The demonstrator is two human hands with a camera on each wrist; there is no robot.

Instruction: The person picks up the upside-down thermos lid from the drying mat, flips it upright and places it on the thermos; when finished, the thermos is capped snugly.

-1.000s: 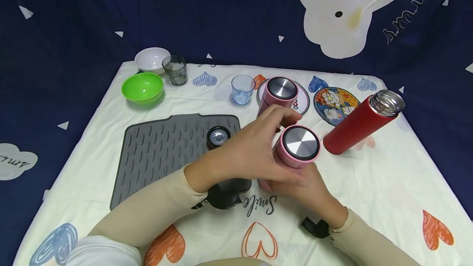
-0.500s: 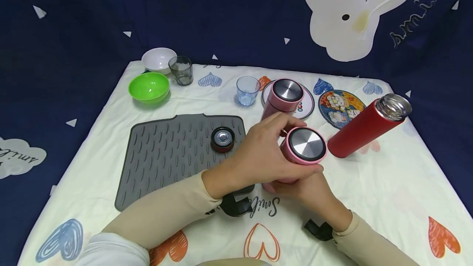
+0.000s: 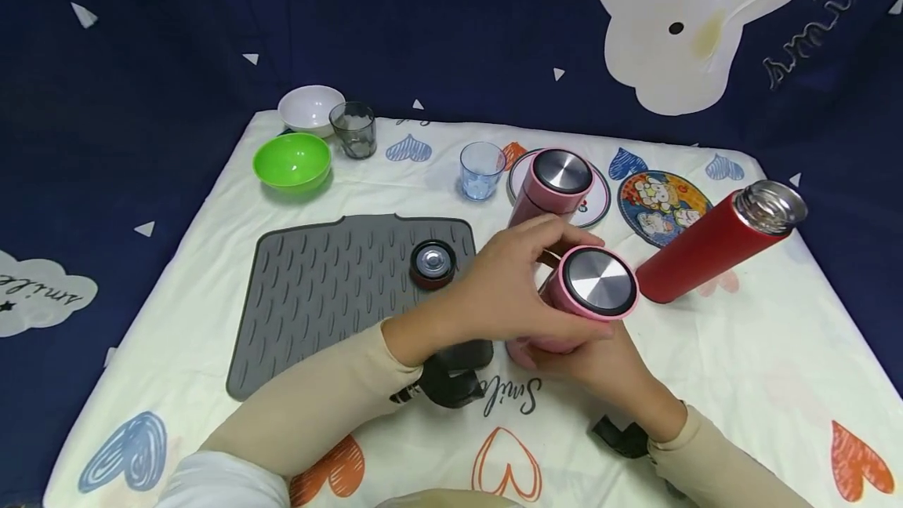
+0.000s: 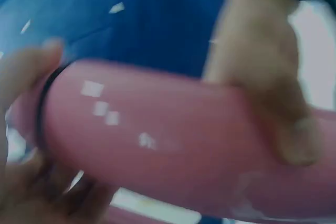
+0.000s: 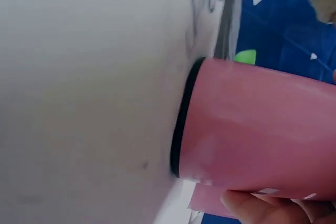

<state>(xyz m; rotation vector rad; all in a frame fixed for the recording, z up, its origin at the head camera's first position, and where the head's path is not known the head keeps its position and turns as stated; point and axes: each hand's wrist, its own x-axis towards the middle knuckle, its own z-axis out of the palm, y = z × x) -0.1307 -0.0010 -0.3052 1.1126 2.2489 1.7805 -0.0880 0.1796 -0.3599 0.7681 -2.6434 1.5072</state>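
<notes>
A pink thermos [image 3: 598, 282] with a brushed-steel lid top stands between both hands. My left hand [image 3: 511, 288] wraps its fingers and thumb round the upper end. In the left wrist view, those fingers sit at the lid, by a black ring on the pink thermos [image 4: 157, 129]. My right hand [image 3: 603, 363] grips the body lower down, partly hidden under the left hand. The right wrist view shows the black-rimmed base of the pink thermos [image 5: 257, 124] at the white cloth, with right-hand fingers [image 5: 262, 208] along its side.
Behind stands a second pink thermos [image 3: 560, 179]. To the right is a lidless red thermos [image 3: 712, 249]. A dark red lid [image 3: 433, 263] lies upturned on the grey mat [image 3: 324, 296]. Farther back are a blue glass [image 3: 482, 171], grey glass [image 3: 354, 132], green bowl [image 3: 291, 163], white bowl [image 3: 310, 108] and coaster [image 3: 659, 206].
The left thumb has shifted higher toward the lid. Both hands stay on the pink thermos. The whole head view has drifted, so everything appears slightly farther right.
</notes>
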